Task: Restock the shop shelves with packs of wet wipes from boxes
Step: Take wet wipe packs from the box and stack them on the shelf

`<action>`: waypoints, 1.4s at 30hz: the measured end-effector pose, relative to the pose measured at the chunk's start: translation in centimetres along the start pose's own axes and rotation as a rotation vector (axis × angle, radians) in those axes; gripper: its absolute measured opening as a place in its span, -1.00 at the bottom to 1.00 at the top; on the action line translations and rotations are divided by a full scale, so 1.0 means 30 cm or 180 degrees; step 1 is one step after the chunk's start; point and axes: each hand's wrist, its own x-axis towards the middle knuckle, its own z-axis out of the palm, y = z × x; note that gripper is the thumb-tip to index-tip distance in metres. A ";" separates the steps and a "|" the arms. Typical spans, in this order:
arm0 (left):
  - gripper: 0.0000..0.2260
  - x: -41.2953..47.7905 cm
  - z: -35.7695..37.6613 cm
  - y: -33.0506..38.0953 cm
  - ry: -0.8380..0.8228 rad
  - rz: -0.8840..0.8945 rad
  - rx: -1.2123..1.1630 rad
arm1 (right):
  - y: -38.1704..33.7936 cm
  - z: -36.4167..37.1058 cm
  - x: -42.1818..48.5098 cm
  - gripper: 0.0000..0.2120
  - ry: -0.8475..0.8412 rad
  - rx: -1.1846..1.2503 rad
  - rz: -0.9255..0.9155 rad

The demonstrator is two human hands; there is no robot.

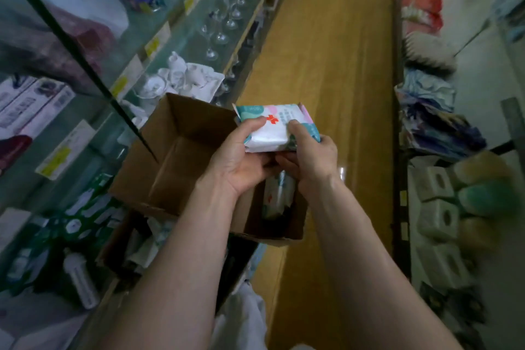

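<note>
Wipes pack (273,131) (red cross, lettering blurred) gripped by left hand (241,159), right hand (312,156).

The yellow-brown wooden aisle floor (326,51) runs open between the shelf rows. An open brown cardboard box (181,150) juts out from the left glass shelves (133,37). Its left half is hollow. Its right half is covered by the left grip (241,162) and right grip (312,156), which hold a white-and-teal wipes pack (272,128). Clear stemmed wine glasses (224,25) crowd the shelf beyond.
</note>
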 end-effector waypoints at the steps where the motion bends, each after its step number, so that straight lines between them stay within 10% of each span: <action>1: -0.73 0.000 0.033 -0.016 -0.0009 0.0000 0.0027 | -0.016 -0.030 -0.011 -0.63 0.0051 0.0012 -0.0028; 18: -0.97 -0.263 0.677 -0.638 -0.0631 -0.0588 0.1200 | -0.115 -0.921 -0.397 -0.71 0.1385 0.0876 -0.0832; 35: -0.33 -0.555 1.267 -1.508 -0.2178 -0.0234 0.2579 | -0.128 -1.862 -0.887 -0.79 0.3020 0.1613 -0.1560; 42: -0.84 -0.625 1.475 -1.774 -0.2734 -0.0764 0.3007 | -0.140 -2.130 -0.936 -0.76 0.4219 0.1790 -0.1730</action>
